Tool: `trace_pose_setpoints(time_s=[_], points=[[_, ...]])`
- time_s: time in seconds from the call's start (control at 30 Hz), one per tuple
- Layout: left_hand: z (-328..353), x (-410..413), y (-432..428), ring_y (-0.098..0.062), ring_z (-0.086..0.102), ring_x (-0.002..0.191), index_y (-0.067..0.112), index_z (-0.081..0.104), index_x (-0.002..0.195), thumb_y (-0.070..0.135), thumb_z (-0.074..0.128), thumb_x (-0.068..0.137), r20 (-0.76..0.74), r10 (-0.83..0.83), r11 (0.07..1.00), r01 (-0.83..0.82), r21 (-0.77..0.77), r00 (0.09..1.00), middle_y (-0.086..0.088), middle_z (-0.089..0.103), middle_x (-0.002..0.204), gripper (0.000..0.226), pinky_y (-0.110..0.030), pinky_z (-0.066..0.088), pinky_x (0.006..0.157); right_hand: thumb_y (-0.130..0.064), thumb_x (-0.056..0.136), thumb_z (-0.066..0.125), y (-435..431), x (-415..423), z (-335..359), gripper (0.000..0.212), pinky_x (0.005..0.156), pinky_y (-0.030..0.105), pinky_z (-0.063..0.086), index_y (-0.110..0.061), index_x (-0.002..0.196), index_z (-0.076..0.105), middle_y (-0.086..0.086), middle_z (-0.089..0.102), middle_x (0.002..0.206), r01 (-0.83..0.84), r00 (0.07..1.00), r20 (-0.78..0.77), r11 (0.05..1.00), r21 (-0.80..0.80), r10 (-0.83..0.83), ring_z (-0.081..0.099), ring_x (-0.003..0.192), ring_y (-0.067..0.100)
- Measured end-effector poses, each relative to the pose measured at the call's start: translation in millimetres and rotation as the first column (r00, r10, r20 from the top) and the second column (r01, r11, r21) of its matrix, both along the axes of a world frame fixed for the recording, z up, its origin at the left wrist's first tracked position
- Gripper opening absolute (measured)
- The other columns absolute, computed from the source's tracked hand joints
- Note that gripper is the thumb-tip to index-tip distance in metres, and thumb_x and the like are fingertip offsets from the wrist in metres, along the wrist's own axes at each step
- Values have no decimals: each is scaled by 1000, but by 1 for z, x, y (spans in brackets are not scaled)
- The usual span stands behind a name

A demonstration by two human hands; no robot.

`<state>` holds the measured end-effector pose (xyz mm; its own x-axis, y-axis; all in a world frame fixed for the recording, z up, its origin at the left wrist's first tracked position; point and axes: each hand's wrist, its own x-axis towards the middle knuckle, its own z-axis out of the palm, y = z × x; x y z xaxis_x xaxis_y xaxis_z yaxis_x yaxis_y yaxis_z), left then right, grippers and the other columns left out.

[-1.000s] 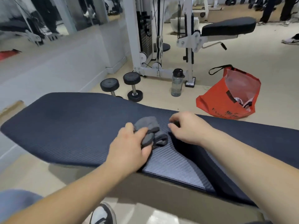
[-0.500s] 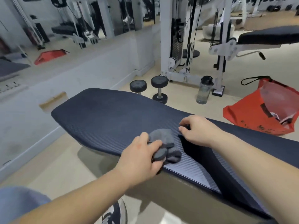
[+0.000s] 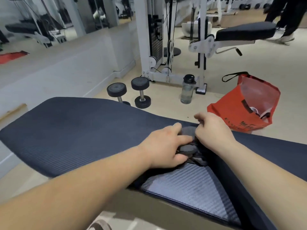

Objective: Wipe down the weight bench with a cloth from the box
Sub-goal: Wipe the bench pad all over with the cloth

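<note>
A dark navy ribbed weight bench (image 3: 74, 130) spans the view from left to right, with a gap between its two pads near the middle. A crumpled grey cloth (image 3: 188, 147) lies on the bench at that gap. My left hand (image 3: 163, 146) presses on the cloth with its fingers curled over it. My right hand (image 3: 213, 130) sits just right of it, fingers bent down at the far end of the gap and touching the cloth's top edge. Most of the cloth is hidden under both hands. No box is in view.
Two black dumbbells (image 3: 141, 92) and a clear water bottle (image 3: 187, 90) stand on the floor beyond the bench. An orange bag (image 3: 240, 105) lies at the right. A white cable machine (image 3: 154, 39) and another padded bench (image 3: 245, 32) stand farther back. A person's legs (image 3: 289, 17) are far right.
My left hand has pushed the cloth right and away, up against my right hand at the gap. The two hands now touch over the cloth. The view has swung slightly.
</note>
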<state>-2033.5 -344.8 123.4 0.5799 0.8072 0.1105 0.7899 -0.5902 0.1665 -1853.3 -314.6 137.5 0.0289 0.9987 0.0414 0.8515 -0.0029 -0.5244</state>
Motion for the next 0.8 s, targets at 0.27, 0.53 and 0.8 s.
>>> trace_pose_setpoints(time_s=[0.27,0.53,0.8], points=[[0,-40,81,-35,57,109,26,56,133,54,47,96,-137,610,790,-612,32,780,-11,47,122,47,-40,44,75,-13,95,44,14,-15,-6,45,108,47,48,-21,136,62,4,62,140,-110,994,1,994,-9,110,55,132,26],[-4,-128,12,-18,60,88,48,56,134,64,50,87,13,232,971,-232,53,973,6,47,99,51,-32,52,65,-23,97,45,24,-79,-8,34,98,47,52,-22,122,68,3,64,122,-304,952,48,953,-3,304,57,120,28],[-4,-167,-81,-17,55,88,45,54,133,66,50,88,42,451,891,-452,42,892,6,41,97,50,-34,53,68,-37,98,51,8,-152,2,25,97,43,52,-28,112,69,-5,63,112,-529,844,77,848,-48,531,59,113,21]])
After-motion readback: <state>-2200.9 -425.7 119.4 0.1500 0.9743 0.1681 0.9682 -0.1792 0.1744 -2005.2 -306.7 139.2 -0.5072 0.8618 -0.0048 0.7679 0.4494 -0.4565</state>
